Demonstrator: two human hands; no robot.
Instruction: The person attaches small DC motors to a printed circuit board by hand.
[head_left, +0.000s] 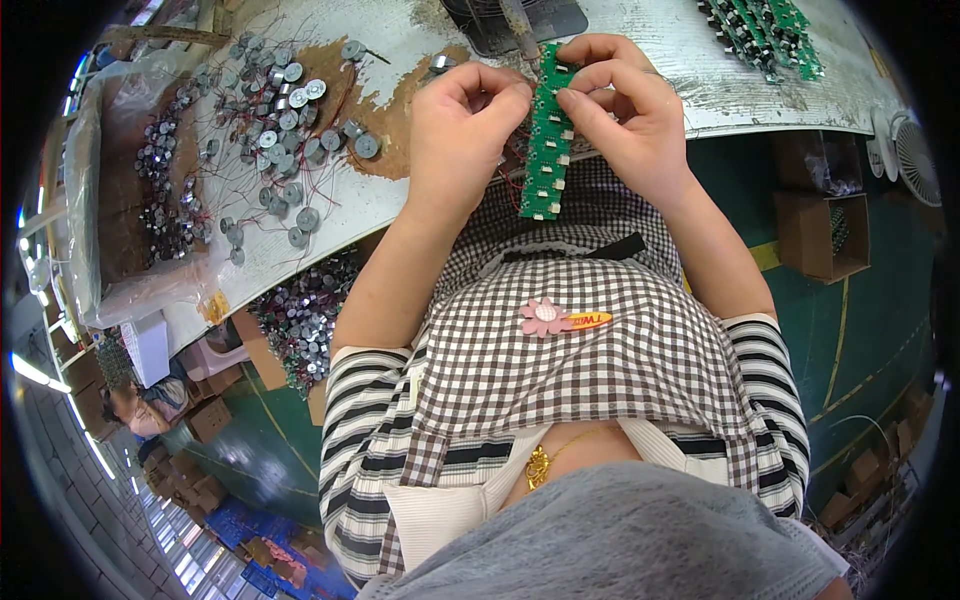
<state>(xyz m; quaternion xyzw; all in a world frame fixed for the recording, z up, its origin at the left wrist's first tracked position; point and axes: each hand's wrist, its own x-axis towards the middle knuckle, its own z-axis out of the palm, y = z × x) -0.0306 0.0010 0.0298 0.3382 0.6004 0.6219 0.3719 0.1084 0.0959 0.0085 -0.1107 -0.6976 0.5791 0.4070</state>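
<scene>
Grey cloth (640,530), one piece: lying nearest, filling 6 o'clock. Checked apron (600,370), one: covering my front at the centre, bearing a pink flower clip (545,317). Green circuit-board strip (547,150), one, with small white connectors: hanging lengthwise just past 12 o'clock, before the tabletop (720,112). My right hand (630,115): gripping the strip's upper right edge between thumb and fingers, at 1 o'clock. My left hand (465,130): pinching thumb and forefinger together beside the strip's left edge, at 12; I am not managing to tell what they are enclosing. Small round motors (290,120), many, with red wires: lying loose toward 10 and 11. Further green boards (765,40), stacked: resting between 1 and 2. White fan (915,160), one: standing past 2.
</scene>
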